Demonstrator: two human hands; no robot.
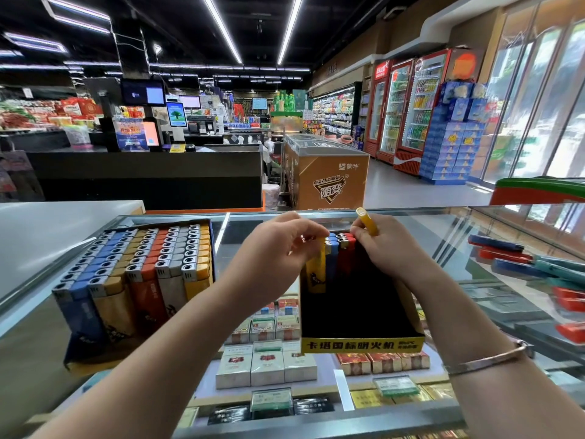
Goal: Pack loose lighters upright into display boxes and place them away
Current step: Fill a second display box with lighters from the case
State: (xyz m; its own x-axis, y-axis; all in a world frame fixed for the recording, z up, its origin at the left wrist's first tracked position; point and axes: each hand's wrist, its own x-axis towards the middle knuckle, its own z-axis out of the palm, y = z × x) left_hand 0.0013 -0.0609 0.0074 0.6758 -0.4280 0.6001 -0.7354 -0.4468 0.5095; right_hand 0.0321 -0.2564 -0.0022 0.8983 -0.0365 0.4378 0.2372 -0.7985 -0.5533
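Your right hand (376,245) pinches a yellow lighter (367,220), long axis tilted up-left, just above the box (361,312) at centre; your left hand (281,248) pinches the upright row (335,255).

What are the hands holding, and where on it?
Right hand grips a yellow lighter by its lower body. Left hand pinches the top of another yellow lighter in the box.
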